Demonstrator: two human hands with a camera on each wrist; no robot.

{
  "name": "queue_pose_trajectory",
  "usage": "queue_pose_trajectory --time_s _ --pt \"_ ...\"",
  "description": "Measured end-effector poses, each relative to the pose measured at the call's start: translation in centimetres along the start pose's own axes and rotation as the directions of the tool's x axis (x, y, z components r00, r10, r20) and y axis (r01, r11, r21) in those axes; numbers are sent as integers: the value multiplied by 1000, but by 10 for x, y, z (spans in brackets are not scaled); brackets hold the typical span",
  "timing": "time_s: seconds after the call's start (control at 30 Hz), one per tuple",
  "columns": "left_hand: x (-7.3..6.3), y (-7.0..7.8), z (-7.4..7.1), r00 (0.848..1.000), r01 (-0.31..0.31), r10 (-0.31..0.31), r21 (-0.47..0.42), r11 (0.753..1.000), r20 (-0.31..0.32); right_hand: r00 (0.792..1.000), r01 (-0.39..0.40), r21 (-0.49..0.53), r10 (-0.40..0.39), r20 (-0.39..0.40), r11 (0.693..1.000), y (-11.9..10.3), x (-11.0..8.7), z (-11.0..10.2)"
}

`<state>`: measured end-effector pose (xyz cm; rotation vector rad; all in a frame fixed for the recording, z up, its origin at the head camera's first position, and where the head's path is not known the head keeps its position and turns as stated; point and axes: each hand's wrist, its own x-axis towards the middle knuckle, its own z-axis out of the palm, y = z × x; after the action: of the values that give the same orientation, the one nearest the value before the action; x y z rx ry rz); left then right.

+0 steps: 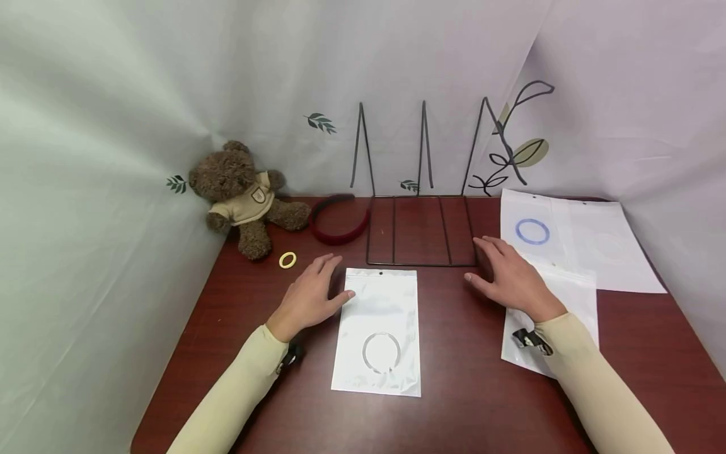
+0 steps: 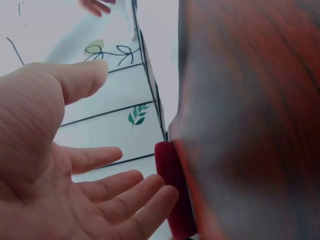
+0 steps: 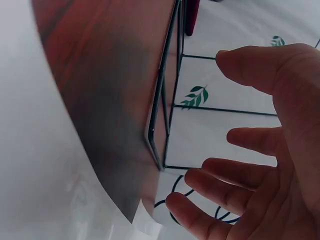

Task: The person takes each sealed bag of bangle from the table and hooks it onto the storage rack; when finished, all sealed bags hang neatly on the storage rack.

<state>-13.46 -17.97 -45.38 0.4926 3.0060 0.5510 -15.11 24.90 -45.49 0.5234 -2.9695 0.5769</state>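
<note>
My left hand point(image 1: 309, 296) hovers with relaxed fingers by the upper left edge of a white zip bag point(image 1: 379, 309), its thumb overlapping that edge in the head view. Inside the bag shows a clear ring-shaped bangle point(image 1: 381, 353). My right hand point(image 1: 513, 277), fingers spread and holding nothing, is near the front right corner of a black wire rack point(image 1: 422, 265). Under the right wrist lies another white bag point(image 1: 578, 315). Beyond it, a bag with a blue bangle point(image 1: 532, 231) lies at the back right. In the left wrist view, the left palm point(image 2: 30, 195) holds nothing.
A brown teddy bear point(image 1: 249, 202) sits at the back left corner. Near it lie a yellow ring point(image 1: 287, 260) and a dark red headband point(image 1: 339, 238). Upright wire dividers point(image 1: 422, 145) rise at the rack's back. White curtains point(image 1: 113, 189) surround the dark red table point(image 1: 465, 403).
</note>
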Motion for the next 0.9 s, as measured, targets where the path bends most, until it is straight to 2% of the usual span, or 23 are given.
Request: queue_pose_trajectory --time_s 0.13,0.23,0.33,0.5,0.57,0.63,0.9 --pt "4 -2 1 1000 7 -5 -90 996 23 1000 13 67 -12 -17 998 4 7 4" --pt "9 -6 2 999 6 1 -195 981 36 1000 6 123 -4 -20 992 8 14 7" --pt "15 -11 5 997 41 -20 -315 948 70 1000 -28 159 29 -5 987 11 19 9" --pt "23 -17 10 986 155 -106 -460 874 131 997 -81 186 78 26 979 15 29 14" --pt "26 -19 12 981 181 -126 -483 857 144 996 -91 195 85 38 977 16 32 15" --pt "29 -20 15 979 192 -132 -492 849 154 994 -103 205 93 58 973 18 35 17" --pt "34 -17 19 977 208 -156 -496 843 145 986 -113 223 82 144 968 27 37 20"
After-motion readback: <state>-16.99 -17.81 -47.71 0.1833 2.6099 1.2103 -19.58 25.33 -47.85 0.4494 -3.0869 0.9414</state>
